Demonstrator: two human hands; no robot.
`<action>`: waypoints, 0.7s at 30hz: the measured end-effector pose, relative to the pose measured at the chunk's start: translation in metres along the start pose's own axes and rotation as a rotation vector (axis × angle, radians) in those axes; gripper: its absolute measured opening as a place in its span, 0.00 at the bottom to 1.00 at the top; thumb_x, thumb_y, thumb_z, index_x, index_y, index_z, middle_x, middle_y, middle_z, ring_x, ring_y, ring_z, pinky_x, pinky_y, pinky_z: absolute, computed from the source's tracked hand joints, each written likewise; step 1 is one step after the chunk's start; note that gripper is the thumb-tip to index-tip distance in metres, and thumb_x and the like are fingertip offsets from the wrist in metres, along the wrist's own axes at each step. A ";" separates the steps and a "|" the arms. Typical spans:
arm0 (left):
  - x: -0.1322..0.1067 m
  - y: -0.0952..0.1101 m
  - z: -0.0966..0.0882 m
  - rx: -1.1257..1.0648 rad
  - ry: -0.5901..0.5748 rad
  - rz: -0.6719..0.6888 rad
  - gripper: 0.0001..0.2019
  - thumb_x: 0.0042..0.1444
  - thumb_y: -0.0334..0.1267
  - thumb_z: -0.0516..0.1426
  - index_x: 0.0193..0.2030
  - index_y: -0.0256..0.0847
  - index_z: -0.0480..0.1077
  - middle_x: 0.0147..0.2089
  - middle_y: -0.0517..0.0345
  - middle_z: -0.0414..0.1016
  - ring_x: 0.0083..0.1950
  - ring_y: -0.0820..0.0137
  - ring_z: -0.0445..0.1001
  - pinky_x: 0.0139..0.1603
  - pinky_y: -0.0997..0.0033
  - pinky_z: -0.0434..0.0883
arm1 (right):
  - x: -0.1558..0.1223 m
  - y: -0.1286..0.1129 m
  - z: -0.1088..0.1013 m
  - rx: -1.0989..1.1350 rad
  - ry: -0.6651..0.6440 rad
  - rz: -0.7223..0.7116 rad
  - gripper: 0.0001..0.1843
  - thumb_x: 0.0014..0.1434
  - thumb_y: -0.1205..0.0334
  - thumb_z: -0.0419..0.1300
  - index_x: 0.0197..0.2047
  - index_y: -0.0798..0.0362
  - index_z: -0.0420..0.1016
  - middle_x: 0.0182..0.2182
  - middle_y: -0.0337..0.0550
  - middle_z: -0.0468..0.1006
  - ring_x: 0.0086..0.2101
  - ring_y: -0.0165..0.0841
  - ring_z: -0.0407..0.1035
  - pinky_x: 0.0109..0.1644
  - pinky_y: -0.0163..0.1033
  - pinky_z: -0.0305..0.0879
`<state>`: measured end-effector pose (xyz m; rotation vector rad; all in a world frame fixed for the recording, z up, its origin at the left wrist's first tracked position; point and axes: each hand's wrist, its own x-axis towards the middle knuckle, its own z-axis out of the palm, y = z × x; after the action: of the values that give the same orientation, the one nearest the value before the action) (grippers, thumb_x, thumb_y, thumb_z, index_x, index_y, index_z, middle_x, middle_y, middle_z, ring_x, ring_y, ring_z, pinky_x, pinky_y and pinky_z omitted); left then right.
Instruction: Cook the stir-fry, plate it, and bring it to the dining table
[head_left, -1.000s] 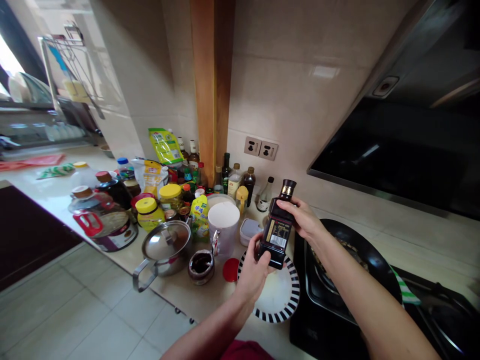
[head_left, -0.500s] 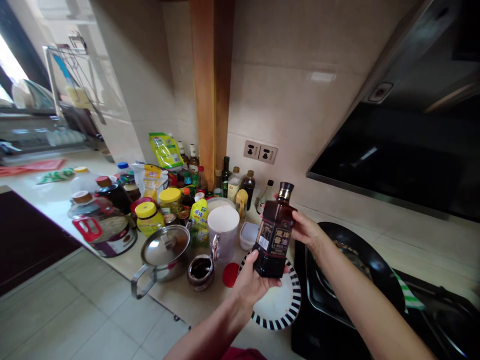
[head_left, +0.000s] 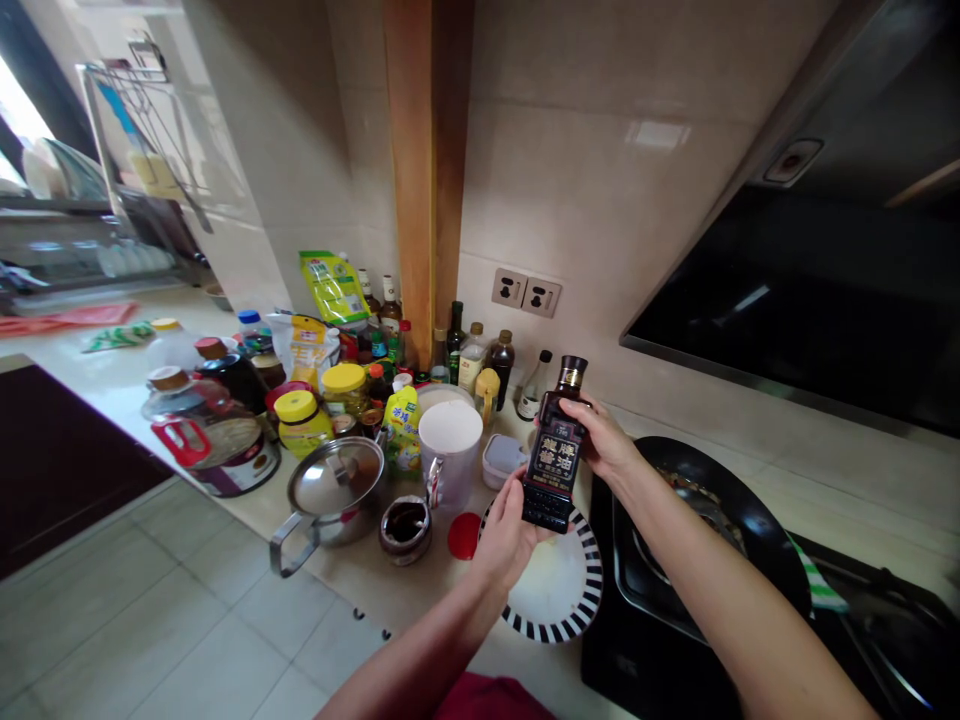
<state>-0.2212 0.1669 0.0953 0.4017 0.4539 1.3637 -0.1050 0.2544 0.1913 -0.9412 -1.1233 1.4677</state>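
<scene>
Both hands hold a dark sauce bottle upright over the striped plate, beside the wok.

My left hand [head_left: 504,535] cups the base of the dark sauce bottle [head_left: 555,455], fingers closed under it, and my right hand [head_left: 604,440] wraps the shoulder from behind, just below the capped neck. The label faces me. The bottle hangs above the striped plate [head_left: 559,610] on the bench [head_left: 360,580], with the black wok [head_left: 720,510] just to its right and a white mug [head_left: 448,455] and a lidded steel pot [head_left: 334,490] to its left. To handle it well, I judge I should keep the base firmly seated in the left palm and the bottle vertical while the cap is on, so nothing drips on the plate, and keep my right forearm high, clear of the wok's rim.
</scene>
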 end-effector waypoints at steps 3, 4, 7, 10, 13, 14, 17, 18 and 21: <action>-0.001 -0.001 0.001 -0.005 0.018 -0.016 0.28 0.47 0.55 0.63 0.49 0.40 0.65 0.46 0.48 0.75 0.48 0.54 0.75 0.45 0.51 0.74 | 0.001 0.004 0.000 0.004 0.028 0.042 0.19 0.41 0.54 0.71 0.36 0.49 0.72 0.25 0.37 0.78 0.26 0.35 0.72 0.28 0.38 0.67; 0.000 -0.001 0.001 -0.007 0.024 -0.019 0.27 0.47 0.54 0.63 0.48 0.40 0.65 0.45 0.48 0.75 0.48 0.55 0.76 0.45 0.52 0.74 | 0.002 0.005 -0.001 0.004 0.034 0.052 0.19 0.41 0.54 0.71 0.36 0.50 0.72 0.24 0.37 0.78 0.26 0.35 0.72 0.28 0.38 0.67; 0.000 -0.002 0.000 -0.014 0.034 -0.027 0.26 0.47 0.53 0.64 0.47 0.40 0.65 0.43 0.50 0.76 0.46 0.55 0.76 0.44 0.52 0.74 | 0.003 0.007 -0.002 0.003 0.037 0.070 0.20 0.40 0.55 0.71 0.36 0.50 0.72 0.23 0.37 0.78 0.24 0.34 0.71 0.27 0.38 0.66; 0.001 -0.004 -0.002 -0.016 0.029 -0.030 0.26 0.48 0.54 0.63 0.48 0.41 0.65 0.44 0.49 0.76 0.47 0.54 0.76 0.43 0.52 0.75 | 0.002 0.008 -0.003 0.006 0.024 0.072 0.20 0.40 0.55 0.71 0.37 0.50 0.73 0.24 0.37 0.78 0.25 0.34 0.72 0.27 0.38 0.66; 0.002 -0.008 -0.006 -0.039 0.007 -0.039 0.29 0.46 0.56 0.64 0.49 0.42 0.64 0.45 0.48 0.76 0.48 0.54 0.76 0.43 0.51 0.74 | 0.001 0.009 -0.003 0.004 0.008 0.054 0.20 0.41 0.54 0.71 0.38 0.50 0.73 0.26 0.38 0.79 0.27 0.35 0.73 0.30 0.38 0.67; 0.002 -0.009 -0.007 -0.045 0.003 -0.038 0.30 0.44 0.55 0.65 0.50 0.43 0.64 0.45 0.48 0.76 0.49 0.53 0.76 0.44 0.51 0.74 | 0.001 0.009 -0.002 -0.001 0.006 0.044 0.21 0.41 0.54 0.71 0.38 0.50 0.73 0.27 0.38 0.79 0.28 0.35 0.73 0.31 0.39 0.67; 0.002 -0.012 -0.009 -0.042 0.013 -0.026 0.31 0.42 0.48 0.69 0.51 0.44 0.63 0.47 0.48 0.75 0.49 0.53 0.76 0.44 0.49 0.73 | 0.000 0.009 -0.003 -0.024 -0.008 0.029 0.21 0.42 0.52 0.71 0.38 0.49 0.74 0.29 0.38 0.80 0.29 0.35 0.74 0.32 0.38 0.68; 0.001 -0.012 -0.010 -0.036 0.018 -0.021 0.31 0.42 0.45 0.69 0.52 0.44 0.63 0.47 0.48 0.75 0.49 0.53 0.76 0.45 0.49 0.73 | 0.000 0.009 -0.003 -0.028 -0.015 0.036 0.21 0.43 0.50 0.70 0.39 0.49 0.74 0.30 0.38 0.81 0.29 0.35 0.74 0.32 0.38 0.67; 0.000 -0.011 -0.010 -0.022 0.015 -0.029 0.28 0.44 0.43 0.68 0.52 0.43 0.65 0.46 0.48 0.75 0.48 0.54 0.76 0.45 0.50 0.73 | 0.000 0.006 -0.005 -0.018 -0.036 0.101 0.22 0.49 0.41 0.64 0.40 0.48 0.74 0.32 0.41 0.81 0.30 0.36 0.74 0.29 0.38 0.66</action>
<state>-0.2170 0.1651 0.0808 0.3657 0.4553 1.3433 -0.1016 0.2545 0.1845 -0.9998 -1.1304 1.5633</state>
